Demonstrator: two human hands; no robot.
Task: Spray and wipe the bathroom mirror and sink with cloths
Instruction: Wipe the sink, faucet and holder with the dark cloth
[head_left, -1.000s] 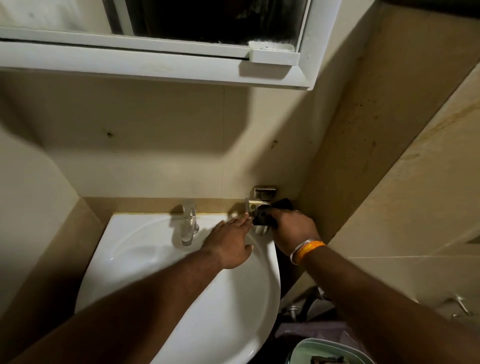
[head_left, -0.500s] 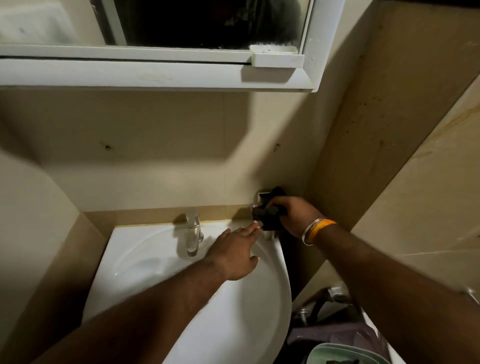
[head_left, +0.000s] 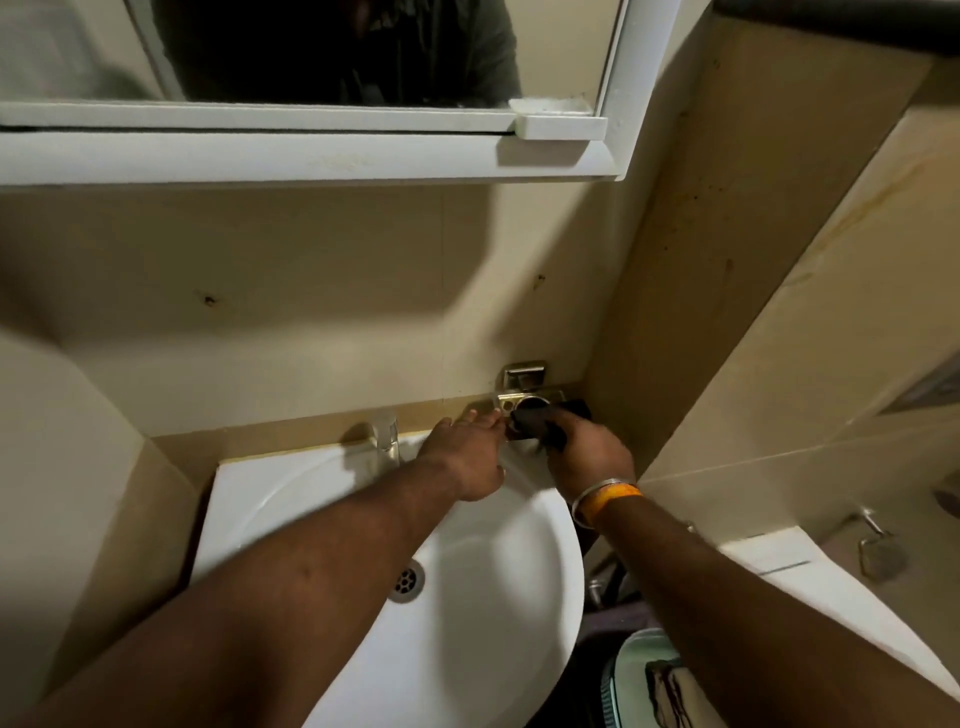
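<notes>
1. Step in hand, by my read: wiping the metal wall holder (head_left: 522, 400) at the far right corner, just above the sink (head_left: 467, 597) rim. The sink sits near and centre, tap (head_left: 387, 434) at its far edge; the mirror (head_left: 332, 52) hangs above on the far wall.
2. Right hand (head_left: 584, 454): grip curled round a dark cloth (head_left: 535, 423), pressing it onto the holder's ring. Work the cloth round the ring & into the small holes; don't just pass over the top.
3. Left hand (head_left: 470, 449): fingers straight and spread, tips touching the holder's left end, holding nothing. Good as a brace; keep light pressure so the fitting doesn't flex on its wall mount.
4. Refold the cloth to a clean face before moving to the tap & basin, else grime likely smears onto the white.
5. No spray bottle in view, so can't tell if the holder is wetted.
</notes>
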